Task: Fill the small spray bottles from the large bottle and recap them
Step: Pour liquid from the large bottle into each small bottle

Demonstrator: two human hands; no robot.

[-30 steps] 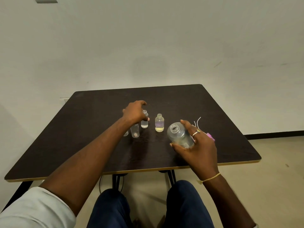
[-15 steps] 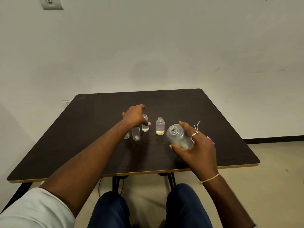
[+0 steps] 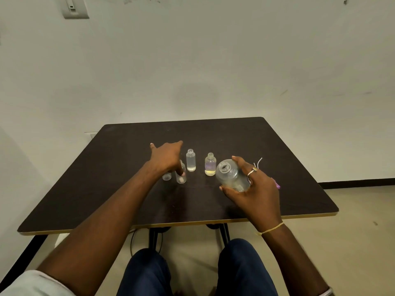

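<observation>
Clear plastic, large bottle [image 3: 229, 176]: uncapped and tipped over, with its open mouth turned toward the person. The right hand [image 3: 256, 191] holds it, fingers and thumb curled round the body. Whether its base touches the counter [image 3: 106, 189] cannot be told. There is a ring [image 3: 252, 171] on one finger and a yellow band [image 3: 271, 229] at the wrist.

Small bottles, four, all upright near the middle of the dark brown counter:
- Tall bottle [image 3: 190, 160]: open neck, cloudy-clear contents, level hard to read.
- Squat bottle [image 3: 210, 165]: open neck, yellowish liquid low down. It stands just beside the large bottle's mouth.
- Front bottle [image 3: 181, 178] and short bottle [image 3: 166, 176]: side by side, tops hidden under the left hand.

Left hand [image 3: 165, 159]: spread wide above the last two, fingers straight and pointing away. The thumb tip seems to touch the front bottle. No grip on anything is visible.

Loose parts: thin white tubes [image 3: 258, 163] and a pink-purple piece [image 3: 277, 185] lie behind the right hand, likely the sprayer tops.

Progress, by judgement: pouring is under way but incomplete. The squat bottle looks only partly filled. The two bottles under the left hand cannot be assessed. No small bottle is seen capped, so recapping seems wholly outstanding, as does topping up.
</observation>
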